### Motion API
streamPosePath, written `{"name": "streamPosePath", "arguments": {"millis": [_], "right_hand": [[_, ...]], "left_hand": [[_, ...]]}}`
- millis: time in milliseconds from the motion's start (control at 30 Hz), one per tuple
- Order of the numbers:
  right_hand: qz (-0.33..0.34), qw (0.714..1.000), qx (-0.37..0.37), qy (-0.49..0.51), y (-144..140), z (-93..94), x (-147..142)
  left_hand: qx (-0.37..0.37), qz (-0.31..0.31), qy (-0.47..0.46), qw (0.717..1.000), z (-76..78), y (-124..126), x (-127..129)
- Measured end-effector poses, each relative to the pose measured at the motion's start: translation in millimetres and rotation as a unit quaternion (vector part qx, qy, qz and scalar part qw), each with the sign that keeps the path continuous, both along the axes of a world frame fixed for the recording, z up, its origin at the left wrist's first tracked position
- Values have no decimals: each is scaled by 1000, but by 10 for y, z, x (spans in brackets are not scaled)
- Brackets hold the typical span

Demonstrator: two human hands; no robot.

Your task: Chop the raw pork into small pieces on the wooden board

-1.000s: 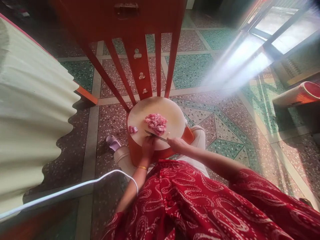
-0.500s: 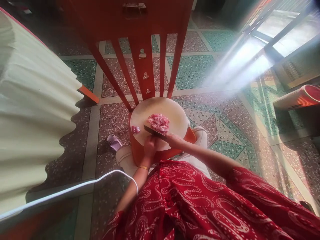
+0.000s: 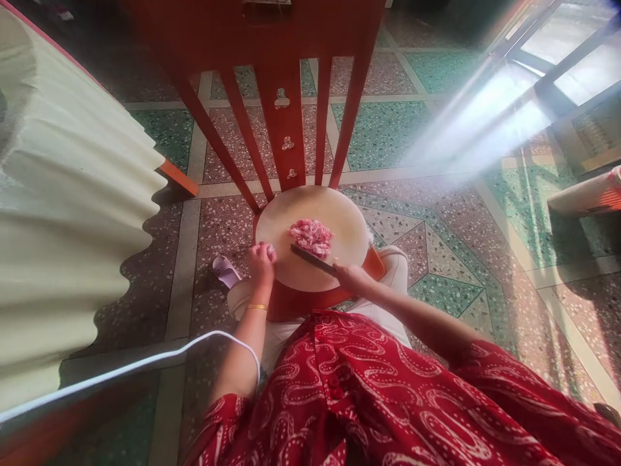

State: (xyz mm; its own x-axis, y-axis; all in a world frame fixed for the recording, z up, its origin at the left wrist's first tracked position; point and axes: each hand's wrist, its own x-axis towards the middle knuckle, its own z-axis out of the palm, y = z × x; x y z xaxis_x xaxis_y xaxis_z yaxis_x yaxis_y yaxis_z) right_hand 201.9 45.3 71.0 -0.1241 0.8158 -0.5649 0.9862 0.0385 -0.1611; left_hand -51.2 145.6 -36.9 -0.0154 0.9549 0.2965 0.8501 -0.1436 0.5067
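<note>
My left hand (image 3: 262,262) is closed at the left edge of a round, pale cutting board (image 3: 349,223). Its fingers are around a purple piece of onion (image 3: 270,249), mostly hidden by them. In my right hand (image 3: 352,278) is the handle of a knife (image 3: 313,259). The dark blade lies low over the board, pointing up and left, along the near side of a heap of chopped red onion (image 3: 313,236). Pink and white pieces make up this heap near the board's middle.
The board rests on the seat of a red-brown chair (image 3: 279,129), its slatted back on the far side. A white cable (image 3: 145,362) crosses at lower left, near my left arm. A cream cloth (image 3: 72,226) hangs at left, and a purple slipper (image 3: 226,272) shows below.
My left hand has moved left, from beside the knife to the purple onion pieces at the board's edge, and closed there. The knife stays beside the heap in my right hand.
</note>
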Motion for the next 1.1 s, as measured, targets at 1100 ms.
{"name": "streamPosePath", "arguments": {"millis": [1100], "right_hand": [[13,1000,-13,-2,-83,110,-287]], "left_hand": [[17,-210,-37,977,-127,-810,694]]}}
